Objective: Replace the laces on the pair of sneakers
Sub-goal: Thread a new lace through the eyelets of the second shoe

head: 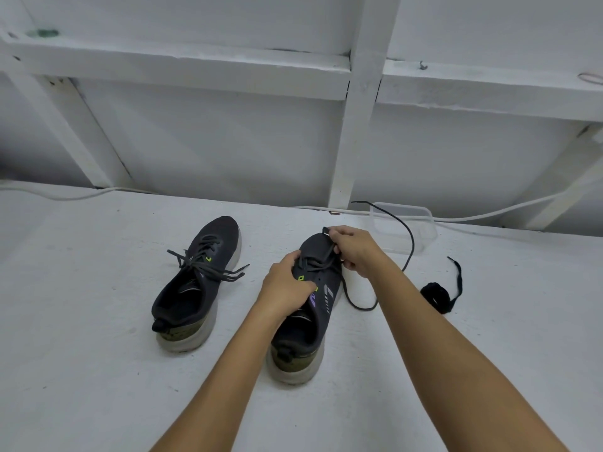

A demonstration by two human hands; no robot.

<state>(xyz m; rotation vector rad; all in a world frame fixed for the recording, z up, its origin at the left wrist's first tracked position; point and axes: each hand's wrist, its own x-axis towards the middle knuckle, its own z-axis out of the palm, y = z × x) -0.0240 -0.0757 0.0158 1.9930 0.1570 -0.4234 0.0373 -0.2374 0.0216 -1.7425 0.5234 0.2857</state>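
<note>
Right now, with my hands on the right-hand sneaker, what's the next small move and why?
Probably keep the left hand pressing the right sneaker down and draw the lace, pinched by the right hand, further through the eyelets near the toe. A long loose length trails over the table, and the other sneaker is laced. Whether it is coming out or going in, I cannot tell.

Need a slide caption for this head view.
Left hand steadies right sneaker while right hand pulls its black lace.
</note>
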